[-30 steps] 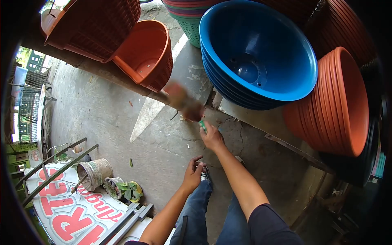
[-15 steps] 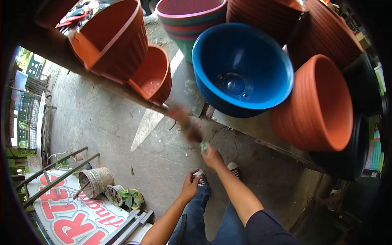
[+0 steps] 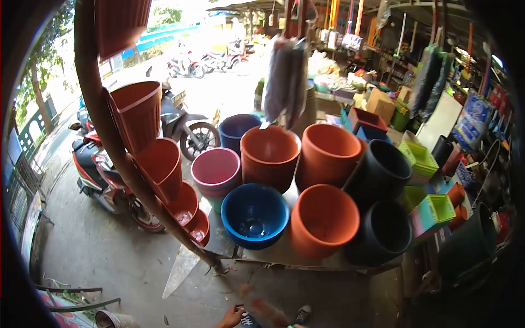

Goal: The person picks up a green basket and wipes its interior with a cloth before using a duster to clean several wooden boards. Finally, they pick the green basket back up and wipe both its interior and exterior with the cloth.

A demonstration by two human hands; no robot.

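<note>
My left hand (image 3: 231, 317): low at frame edge, grip I cannot tell.
My right hand: out of view.
Nearest: blurred brush (image 3: 262, 307), just right of my left hand, angled up-left.

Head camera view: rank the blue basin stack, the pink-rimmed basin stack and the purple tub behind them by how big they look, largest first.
1. blue basin stack, widest opening, though also nearest the camera.
2. and 3. pink-rimmed basin stack and purple tub: these look alike; the tub is farther back and partly hidden, so I won't rank them.
</note>
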